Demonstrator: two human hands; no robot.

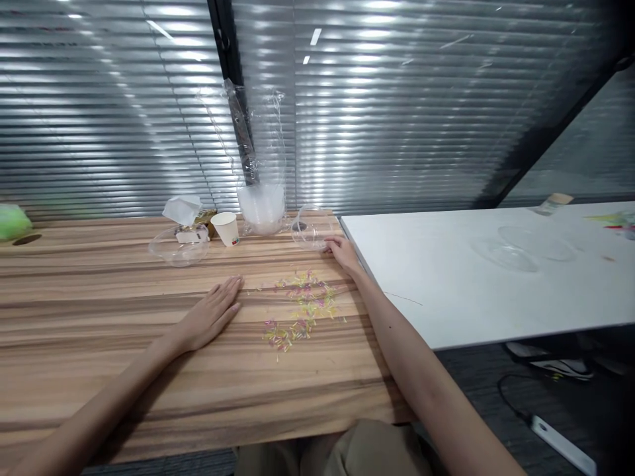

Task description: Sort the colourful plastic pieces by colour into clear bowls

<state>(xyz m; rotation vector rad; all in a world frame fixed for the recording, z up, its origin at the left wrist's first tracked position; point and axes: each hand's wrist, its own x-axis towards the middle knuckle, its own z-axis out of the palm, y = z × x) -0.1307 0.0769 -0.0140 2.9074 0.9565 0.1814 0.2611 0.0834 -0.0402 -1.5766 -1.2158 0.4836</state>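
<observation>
Clear plastic container (pixel 311 247) sits beyond the scattered coloured tube pieces (pixel 308 291), probably keeping them unobstructed. Your right hand (pixel 342 252) touches its near rim, likely for control; pinch closure cannot be confirmed. Your left hand (pixel 211 316) rests flat, empty, apparently for support.

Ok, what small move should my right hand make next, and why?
I'd probably draw the clear, round plastic container slightly closer to the small multicoloured pieces: your right hand is at its near edge, and the pieces lie loose on the wood-grain table, nearer you.
</observation>
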